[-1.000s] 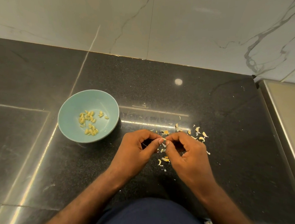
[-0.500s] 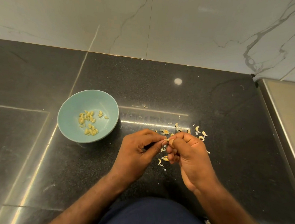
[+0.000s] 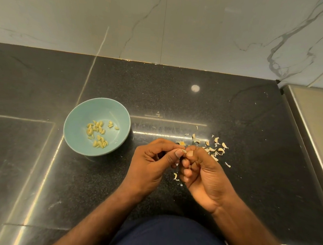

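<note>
right hand (image 3: 205,174) has rolled palm-up; with left hand (image 3: 151,166) it pinches the seed (image 3: 184,150); teal bowl (image 3: 78,135) at ten o'clock, nearer the left.

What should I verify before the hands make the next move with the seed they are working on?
1. Grip on the seed: ok, the left hand and the right hand pinch it at the thumb tips.
2. Shell fully off the seed: cannot tell, the thumbs hide most of it.
3. Bowl upright, left of the hands: ok, it holds the kernels.
4. Way from the hands to the bowl: ok, only the counter lies between.
5. Shell pieces kept out of the bowl: ok, they lie on the counter by the right hand.
</note>
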Motion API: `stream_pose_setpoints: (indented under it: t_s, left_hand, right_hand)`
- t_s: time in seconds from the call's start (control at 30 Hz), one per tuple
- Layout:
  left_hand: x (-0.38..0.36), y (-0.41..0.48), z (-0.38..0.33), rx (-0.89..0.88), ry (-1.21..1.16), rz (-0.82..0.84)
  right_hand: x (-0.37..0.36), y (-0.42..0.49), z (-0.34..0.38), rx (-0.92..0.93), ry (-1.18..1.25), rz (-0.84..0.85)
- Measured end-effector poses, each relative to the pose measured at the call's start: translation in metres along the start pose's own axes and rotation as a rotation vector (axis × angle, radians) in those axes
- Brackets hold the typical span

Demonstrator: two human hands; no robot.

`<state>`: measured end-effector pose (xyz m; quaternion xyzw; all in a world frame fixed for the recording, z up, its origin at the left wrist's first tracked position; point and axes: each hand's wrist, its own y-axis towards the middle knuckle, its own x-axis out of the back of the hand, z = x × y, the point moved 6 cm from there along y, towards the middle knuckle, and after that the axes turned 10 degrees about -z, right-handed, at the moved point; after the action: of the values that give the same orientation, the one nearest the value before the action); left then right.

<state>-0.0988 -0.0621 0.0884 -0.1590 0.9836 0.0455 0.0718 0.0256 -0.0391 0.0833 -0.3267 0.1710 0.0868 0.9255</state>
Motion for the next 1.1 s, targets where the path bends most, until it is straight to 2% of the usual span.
stream_pose_setpoints:
  t_s: [0.13,0.3,0.43,0.57,0.83,1.1]
  left_hand:
    - [0.004,0.001,0.001,-0.008,0.081,0.041]
    - [0.007,0.005,-0.003,-0.022,0.143,0.083]
    - [0.01,0.006,-0.003,0.036,0.115,0.077]
    - [0.011,0.007,-0.007,0.057,0.081,0.035]
    - [0.011,0.004,-0.001,0.239,0.003,0.029]
    - [0.009,0.006,0.0,0.289,0.053,0.142]
  right_hand:
    - [0.007,0.0,0.013,0.21,-0.192,0.035]
    - [0.007,-0.002,0.018,0.27,-0.227,0.047]
    - [0.004,-0.002,0.023,0.321,-0.232,0.062]
    - [0.006,-0.001,0.022,0.341,-0.243,0.061]
    - [0.008,0.001,0.022,0.373,-0.308,0.049]
    - [0.01,0.002,0.021,0.276,-0.252,0.084]
